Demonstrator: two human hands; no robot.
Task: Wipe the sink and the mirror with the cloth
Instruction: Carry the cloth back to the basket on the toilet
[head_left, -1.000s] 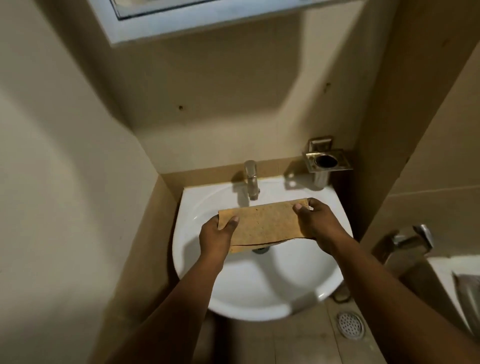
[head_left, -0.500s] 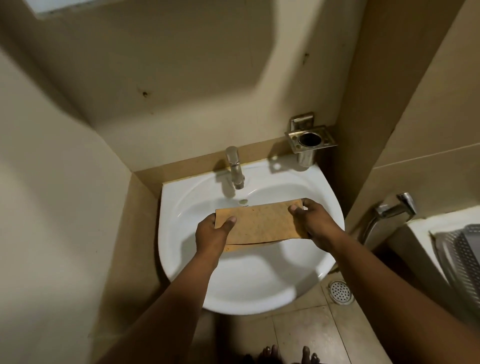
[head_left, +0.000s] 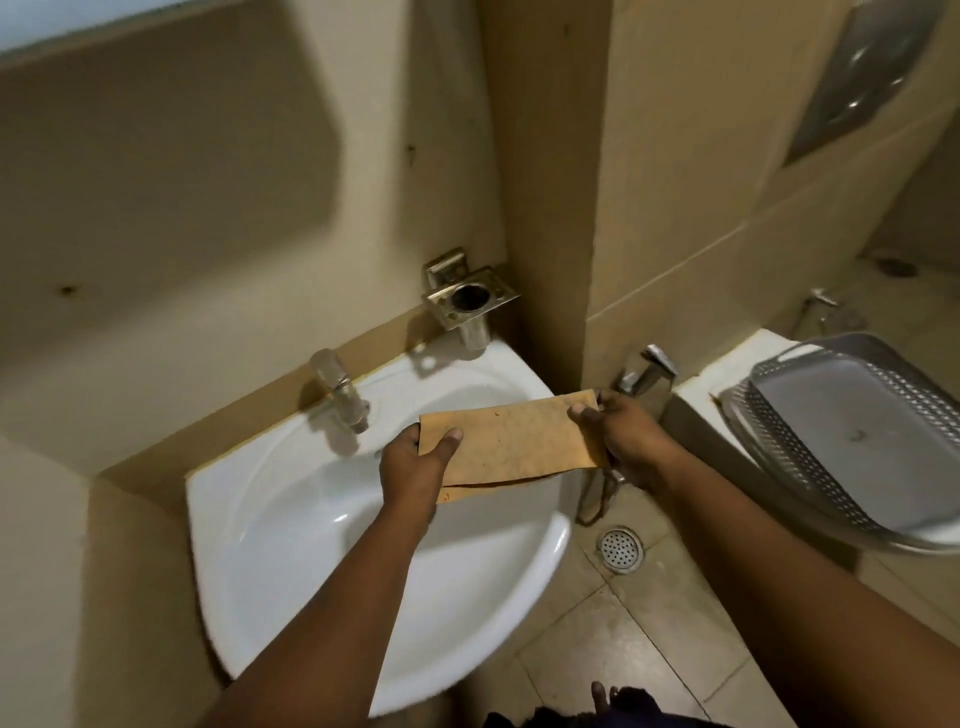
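Note:
A folded tan cloth is stretched flat above the right half of the white sink. My left hand pinches its left end, thumb on top. My right hand grips its right end, out past the sink's right rim. The chrome tap stands at the back of the sink, left of the cloth. Only a pale strip of the mirror frame shows at the top left corner.
A metal tumbler holder is fixed on the wall behind the sink. A grey perforated basket rests on a white ledge at right, with a wall tap beside it. A floor drain lies below. Walls close in on the left.
The view has swung right and tilted, bringing the basket into sight and the mirror almost out. Both hands carried the cloth toward the sink's right side.

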